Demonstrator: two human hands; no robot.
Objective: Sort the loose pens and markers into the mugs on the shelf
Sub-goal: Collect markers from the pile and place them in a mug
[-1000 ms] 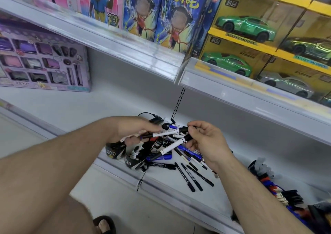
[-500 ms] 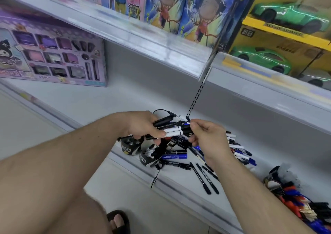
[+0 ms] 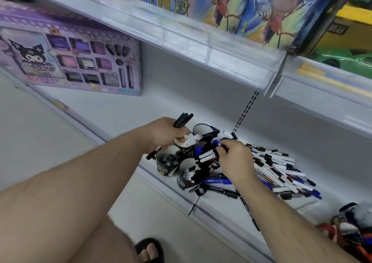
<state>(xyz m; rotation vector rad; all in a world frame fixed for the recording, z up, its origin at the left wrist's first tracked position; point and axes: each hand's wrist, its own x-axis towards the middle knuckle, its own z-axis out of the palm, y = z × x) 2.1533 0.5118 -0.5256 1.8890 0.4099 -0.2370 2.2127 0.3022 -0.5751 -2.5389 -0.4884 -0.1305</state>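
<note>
At centre frame our left hand (image 3: 165, 134) grips a bundle of black pens (image 3: 182, 120), fingers curled tight round them above the mugs (image 3: 166, 165). Just right of it our right hand (image 3: 234, 159) pinches white markers (image 3: 208, 155) over the mugs. The loose pile (image 3: 281, 172) lies at right on the shelf (image 3: 221, 206). We judge these light, stiff and smooth, best held mid-barrel.

White store shelving (image 3: 124, 109), grey back panel (image 3: 201, 85); purple toy box (image 3: 72, 61) upper left, cartoon boxes (image 3: 251, 7) on the upper shelf, pale floor (image 3: 30, 142) at left.
</note>
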